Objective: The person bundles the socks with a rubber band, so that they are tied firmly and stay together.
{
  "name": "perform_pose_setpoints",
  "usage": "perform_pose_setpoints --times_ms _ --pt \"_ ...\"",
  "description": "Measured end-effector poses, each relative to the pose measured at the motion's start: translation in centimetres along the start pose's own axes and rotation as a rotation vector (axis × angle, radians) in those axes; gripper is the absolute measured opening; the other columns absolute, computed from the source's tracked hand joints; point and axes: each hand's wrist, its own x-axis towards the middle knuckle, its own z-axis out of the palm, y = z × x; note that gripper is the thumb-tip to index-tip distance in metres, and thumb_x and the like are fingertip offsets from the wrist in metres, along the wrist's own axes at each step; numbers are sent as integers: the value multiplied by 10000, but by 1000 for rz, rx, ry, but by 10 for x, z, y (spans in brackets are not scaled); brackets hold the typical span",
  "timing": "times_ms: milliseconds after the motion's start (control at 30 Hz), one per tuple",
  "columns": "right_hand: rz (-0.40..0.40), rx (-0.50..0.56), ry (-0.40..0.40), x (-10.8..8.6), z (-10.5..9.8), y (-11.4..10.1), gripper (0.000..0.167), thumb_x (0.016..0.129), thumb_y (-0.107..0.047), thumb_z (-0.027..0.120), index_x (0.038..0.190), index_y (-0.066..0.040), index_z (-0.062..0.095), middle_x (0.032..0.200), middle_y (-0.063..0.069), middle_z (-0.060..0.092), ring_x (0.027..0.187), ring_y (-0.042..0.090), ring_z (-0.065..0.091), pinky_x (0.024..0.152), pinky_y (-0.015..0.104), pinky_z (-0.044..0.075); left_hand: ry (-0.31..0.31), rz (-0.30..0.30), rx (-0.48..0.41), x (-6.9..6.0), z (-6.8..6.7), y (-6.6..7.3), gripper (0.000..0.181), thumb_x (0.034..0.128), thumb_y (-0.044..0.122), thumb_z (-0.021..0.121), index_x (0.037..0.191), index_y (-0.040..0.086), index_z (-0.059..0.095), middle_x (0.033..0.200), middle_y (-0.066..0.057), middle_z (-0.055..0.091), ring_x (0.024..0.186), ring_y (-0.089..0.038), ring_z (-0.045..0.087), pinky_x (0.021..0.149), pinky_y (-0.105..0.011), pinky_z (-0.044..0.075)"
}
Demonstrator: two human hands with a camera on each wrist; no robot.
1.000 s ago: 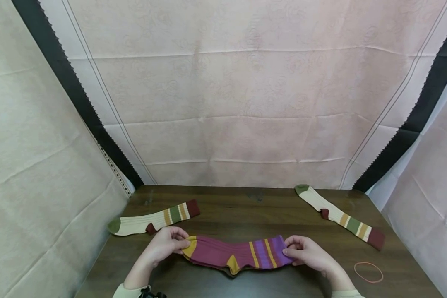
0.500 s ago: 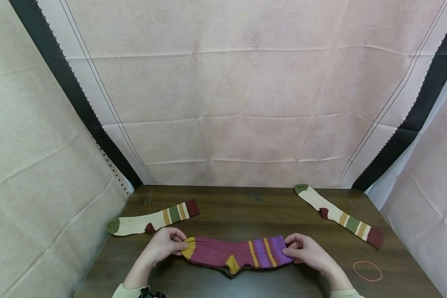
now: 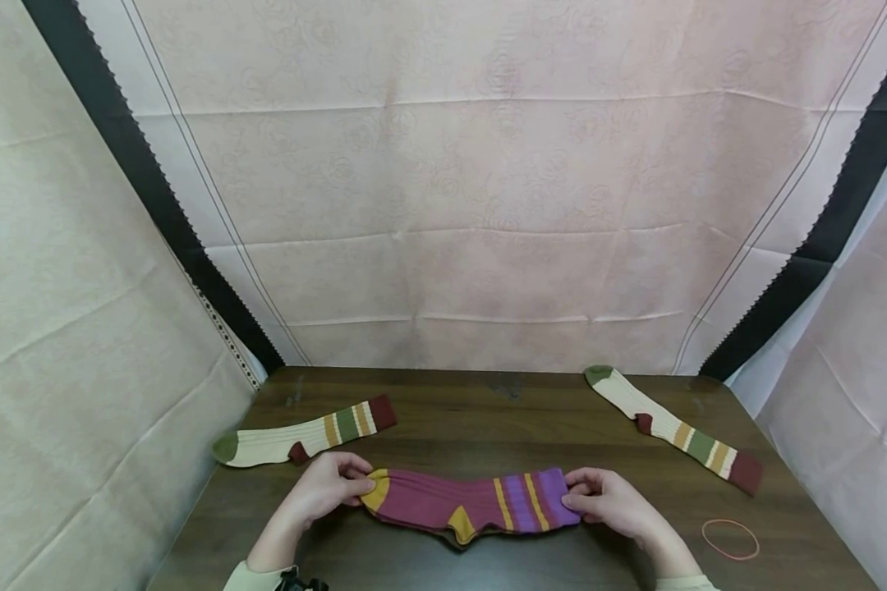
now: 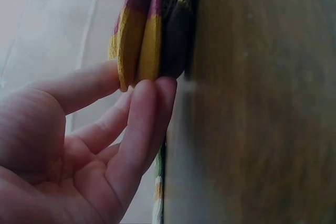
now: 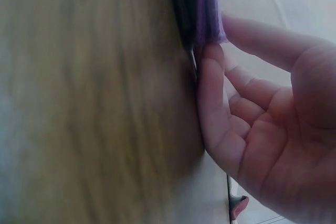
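Observation:
A maroon sock with a yellow toe and heel and purple-and-yellow cuff stripes stretches between both hands, low over the table. My left hand pinches its yellow toe, thumb on one side and fingertips on the other. At the purple cuff, my right hand grips the edge between thumb and fingers. The wrist views show several layers stacked together. A darker sock lies on the table side of the maroon layers; most of it is hidden, with only a dark rim showing below the heel in the head view.
A cream sock with green toe and striped cuff lies behind the left hand. Its lookalike, another cream sock, slants across the back right. A pink elastic loop rests right of the right hand. Pale fabric walls border the brown table.

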Motion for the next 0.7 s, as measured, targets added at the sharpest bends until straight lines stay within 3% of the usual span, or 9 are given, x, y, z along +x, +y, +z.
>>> perform_pose_setpoints --times_ms 300,700 --pt "8 -10 -4 1 0 0 385 989 -141 772 1262 103 652 982 70 702 911 212 669 756 370 610 -53 -8 -23 1 0 -5 231 959 67 794 1128 -78 733 916 -95 731 790 -207 717 701 -393 643" --pt "5 -17 -27 3 -3 4 375 1029 -108 715 1289 144 619 1006 81 709 919 210 674 769 389 615 -64 -12 -19 3 0 -6 244 978 57 774 1152 -103 714 932 -101 723 796 -209 713 716 -425 645"
